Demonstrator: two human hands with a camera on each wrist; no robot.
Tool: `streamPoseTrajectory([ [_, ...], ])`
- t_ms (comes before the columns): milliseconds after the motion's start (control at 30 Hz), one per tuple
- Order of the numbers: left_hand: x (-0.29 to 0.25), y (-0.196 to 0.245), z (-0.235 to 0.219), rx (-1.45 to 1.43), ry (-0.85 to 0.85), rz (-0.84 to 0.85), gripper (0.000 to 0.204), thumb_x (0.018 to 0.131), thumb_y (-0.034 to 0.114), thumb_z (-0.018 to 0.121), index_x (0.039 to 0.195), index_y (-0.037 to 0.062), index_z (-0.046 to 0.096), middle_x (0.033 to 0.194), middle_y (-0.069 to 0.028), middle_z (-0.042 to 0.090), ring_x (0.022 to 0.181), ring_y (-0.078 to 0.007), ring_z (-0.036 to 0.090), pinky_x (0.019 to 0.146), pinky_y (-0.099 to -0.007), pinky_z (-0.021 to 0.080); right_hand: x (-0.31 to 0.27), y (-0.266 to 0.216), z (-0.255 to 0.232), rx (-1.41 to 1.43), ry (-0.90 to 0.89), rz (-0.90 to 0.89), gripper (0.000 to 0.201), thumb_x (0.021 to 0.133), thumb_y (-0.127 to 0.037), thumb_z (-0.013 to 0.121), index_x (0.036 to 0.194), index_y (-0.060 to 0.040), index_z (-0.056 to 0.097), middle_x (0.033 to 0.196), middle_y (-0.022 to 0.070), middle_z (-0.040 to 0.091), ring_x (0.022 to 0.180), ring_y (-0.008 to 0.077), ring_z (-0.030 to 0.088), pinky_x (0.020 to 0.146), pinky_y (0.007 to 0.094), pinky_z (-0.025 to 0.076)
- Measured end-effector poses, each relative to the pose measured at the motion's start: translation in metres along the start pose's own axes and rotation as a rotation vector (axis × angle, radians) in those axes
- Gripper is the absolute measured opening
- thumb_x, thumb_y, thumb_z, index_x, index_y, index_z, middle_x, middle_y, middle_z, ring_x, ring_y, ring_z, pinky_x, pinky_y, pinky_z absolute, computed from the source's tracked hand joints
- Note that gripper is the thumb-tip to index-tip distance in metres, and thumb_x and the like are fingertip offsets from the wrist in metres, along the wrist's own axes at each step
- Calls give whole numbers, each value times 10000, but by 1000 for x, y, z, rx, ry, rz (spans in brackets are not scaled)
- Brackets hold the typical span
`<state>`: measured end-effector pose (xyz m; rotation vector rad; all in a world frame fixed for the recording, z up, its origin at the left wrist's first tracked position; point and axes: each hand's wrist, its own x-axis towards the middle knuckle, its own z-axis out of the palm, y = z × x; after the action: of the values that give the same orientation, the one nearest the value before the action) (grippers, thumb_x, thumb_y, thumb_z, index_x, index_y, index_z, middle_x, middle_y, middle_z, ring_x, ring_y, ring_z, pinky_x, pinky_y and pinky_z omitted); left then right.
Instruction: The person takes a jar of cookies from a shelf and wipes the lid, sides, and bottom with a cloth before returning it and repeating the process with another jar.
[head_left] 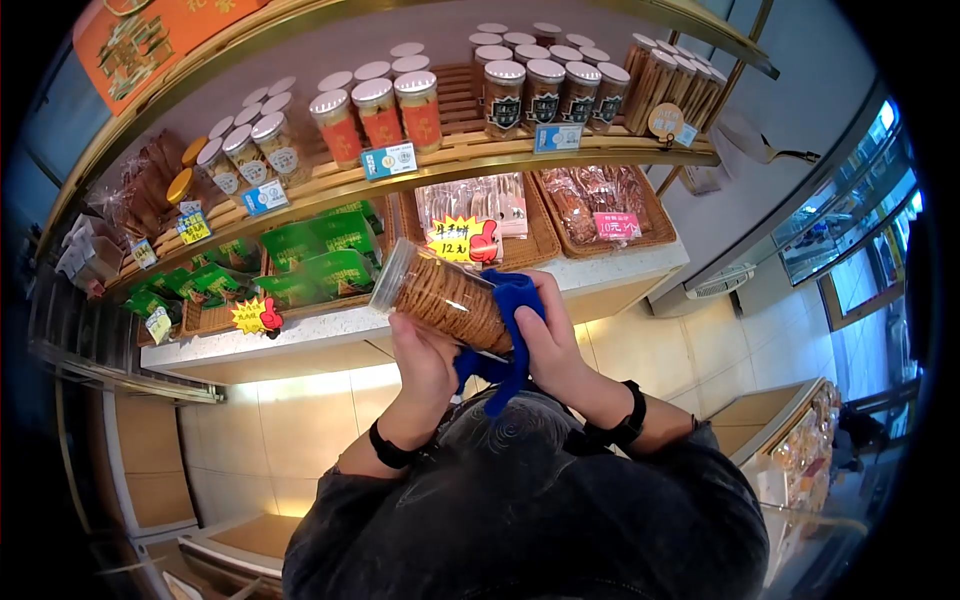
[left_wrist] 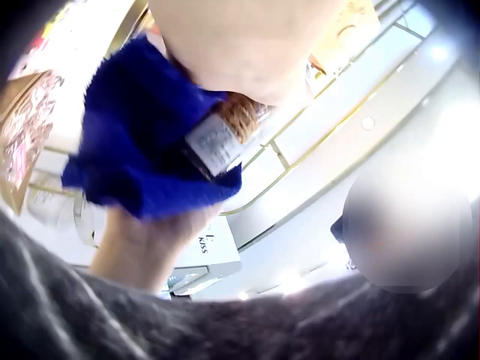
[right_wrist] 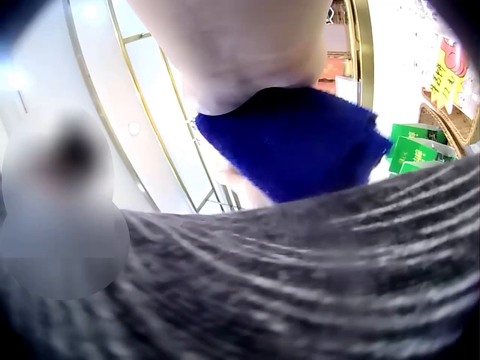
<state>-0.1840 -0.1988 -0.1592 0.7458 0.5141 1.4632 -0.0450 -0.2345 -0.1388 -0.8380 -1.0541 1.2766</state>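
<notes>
In the head view a clear jar (head_left: 450, 302) packed with thin brown biscuits is held tilted in front of my chest, one end toward the upper left. My left hand (head_left: 425, 362) grips it from below, near that end. A blue cloth (head_left: 515, 300) covers the other end, pressed there by my right hand (head_left: 552, 338), thumb on top. Loose cloth hangs below the jar. From the left wrist, a white printed label (left_wrist: 216, 146) shows on the jar beside the cloth (left_wrist: 135, 127). The cloth (right_wrist: 300, 146) hides the jar in the right wrist view.
Ahead, a wooden shelf (head_left: 440, 165) carries rows of lidded jars (head_left: 375, 110) with price cards. Below it, a white counter (head_left: 620, 268) bears wicker baskets (head_left: 545, 240) of packaged snacks and green packets (head_left: 325, 275). Another display stand (head_left: 800, 450) is at the right.
</notes>
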Motion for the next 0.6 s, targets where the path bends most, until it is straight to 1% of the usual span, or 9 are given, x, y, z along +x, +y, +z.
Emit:
streamPoseTrajectory([
  [67, 5, 4, 14, -140, 63, -108, 721, 915, 637, 236, 1315, 54, 378, 1239, -105, 522, 1143, -234, 510, 990, -390, 395, 6, 11, -2, -533, 41, -487, 372, 831, -61, 586, 1170, -31, 435, 1146, 138, 514, 1040, 219, 508, 931, 316, 381],
  [100, 8, 7, 16, -154, 79, -93, 721, 915, 637, 236, 1315, 54, 378, 1239, -105, 522, 1143, -234, 510, 990, -390, 395, 4, 1, 0, -767, 80, -596, 331, 776, -25, 633, 1083, -17, 509, 1192, 173, 478, 1076, 273, 485, 943, 364, 371],
  [200, 15, 12, 18, -232, 13, -384, 581, 974, 513, 226, 1252, 63, 467, 1100, -79, 588, 1020, -190, 575, 892, -362, 471, 10, 11, -19, -684, 125, -660, 199, 786, -30, 623, 975, -2, 567, 1190, 165, 475, 1090, 267, 471, 946, 377, 365],
  [233, 16, 16, 18, -237, -5, -478, 580, 971, 520, 233, 1219, 65, 494, 1062, -77, 602, 987, -193, 590, 862, -361, 487, 13, 9, -24, -567, 168, -591, 134, 810, -41, 602, 931, 12, 581, 1177, 155, 480, 1075, 257, 477, 943, 376, 368],
  [333, 16, 14, 15, -226, -44, -617, 639, 939, 585, 244, 1187, 68, 526, 1018, -83, 623, 949, -207, 613, 812, -361, 512, 22, -9, -43, -271, 235, -438, 355, 942, -294, 456, 1035, 29, 568, 1189, 135, 482, 1062, 227, 489, 934, 343, 381],
  [467, 10, 20, 16, -164, -97, -791, 699, 908, 645, 249, 1176, 65, 533, 986, -95, 631, 891, -211, 633, 751, -366, 533, 30, -60, -30, 332, 130, -263, 607, 961, -514, 265, 1255, -8, 425, 1287, 186, 464, 1136, 327, 504, 966, 417, 414],
  [500, 8, 24, 19, -176, -118, -822, 714, 902, 657, 244, 1168, 63, 536, 970, -102, 630, 875, -204, 638, 715, -363, 541, 27, -61, -28, 328, 132, -250, 607, 961, -514, 265, 1255, -8, 425, 1287, 186, 464, 1136, 327, 504, 966, 417, 414],
  [567, 6, 18, 17, -209, -153, -829, 690, 909, 645, 256, 1158, 68, 540, 934, -93, 637, 859, -187, 643, 719, -344, 538, 21, -58, -24, 586, -107, -242, 655, 946, -545, 265, 1291, -1, 389, 1301, 218, 460, 1145, 359, 501, 981, 453, 403],
  [600, 6, 15, 14, -231, -198, -830, 666, 915, 633, 268, 1148, 73, 544, 898, -84, 644, 844, -170, 647, 723, -325, 535, 19, -36, -30, 452, 47, -271, 667, 935, -537, 330, 1329, 2, 334, 1255, 228, 498, 1168, 369, 478, 989, 477, 383],
])
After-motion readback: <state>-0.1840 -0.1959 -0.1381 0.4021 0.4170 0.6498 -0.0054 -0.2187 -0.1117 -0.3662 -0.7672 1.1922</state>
